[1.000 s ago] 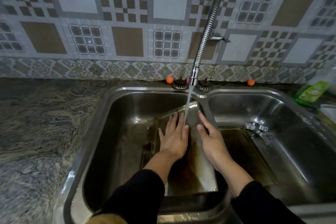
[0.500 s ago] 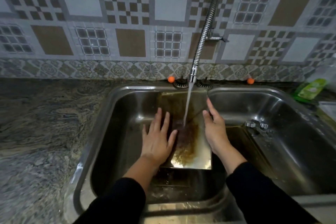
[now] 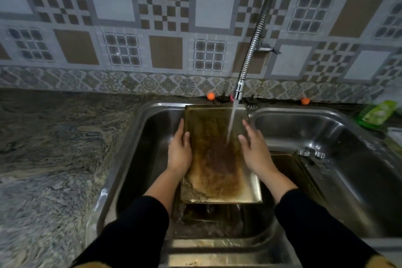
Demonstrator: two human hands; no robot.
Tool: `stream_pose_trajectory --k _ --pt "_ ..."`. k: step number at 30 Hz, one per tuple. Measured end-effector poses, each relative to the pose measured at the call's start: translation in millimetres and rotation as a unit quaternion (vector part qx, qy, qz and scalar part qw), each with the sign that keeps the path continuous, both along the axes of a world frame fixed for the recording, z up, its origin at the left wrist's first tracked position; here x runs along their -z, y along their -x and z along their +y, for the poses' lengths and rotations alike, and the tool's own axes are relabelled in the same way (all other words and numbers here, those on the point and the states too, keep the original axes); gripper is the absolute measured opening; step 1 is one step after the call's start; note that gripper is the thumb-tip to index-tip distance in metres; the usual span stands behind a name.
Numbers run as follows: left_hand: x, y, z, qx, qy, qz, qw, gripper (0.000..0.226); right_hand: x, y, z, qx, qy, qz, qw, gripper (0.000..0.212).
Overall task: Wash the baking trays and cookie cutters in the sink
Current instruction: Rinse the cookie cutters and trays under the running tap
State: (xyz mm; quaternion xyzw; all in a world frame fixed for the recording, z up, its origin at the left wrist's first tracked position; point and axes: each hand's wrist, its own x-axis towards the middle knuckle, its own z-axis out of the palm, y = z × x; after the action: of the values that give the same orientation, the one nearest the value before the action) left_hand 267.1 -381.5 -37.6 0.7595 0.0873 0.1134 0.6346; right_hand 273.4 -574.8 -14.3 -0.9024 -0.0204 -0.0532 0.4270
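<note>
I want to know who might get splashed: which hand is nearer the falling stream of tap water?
Right. The right hand is just beside the water stream, on the stained metal baking tray's right edge; the left hand holds the far left edge.

Long black sleeves (image 3: 130, 230) (mustard cloth at frame's bottom), bare hands.
</note>
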Motion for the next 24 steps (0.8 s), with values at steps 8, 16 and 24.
stream_pose_trajectory --k 8,16,24 --pt "-19.5 15.7 -40.6 -0.007 -0.165 -0.157 0.974 0.052 -38.7 -4.9 35.5 -0.053 -0.181 0.06 0.98 0.078" --pt "-6.2 35.5 -75.0 0.029 -0.316 -0.212 0.924 0.051 -64.9 -4.4 32.3 0.058 -0.277 -0.015 0.959 0.062" --pt "-31.6 14.5 -106.9 0.153 -0.244 -0.154 0.945 0.047 -75.7 2.9 -2.1 0.08 -0.283 -0.084 0.952 0.022"
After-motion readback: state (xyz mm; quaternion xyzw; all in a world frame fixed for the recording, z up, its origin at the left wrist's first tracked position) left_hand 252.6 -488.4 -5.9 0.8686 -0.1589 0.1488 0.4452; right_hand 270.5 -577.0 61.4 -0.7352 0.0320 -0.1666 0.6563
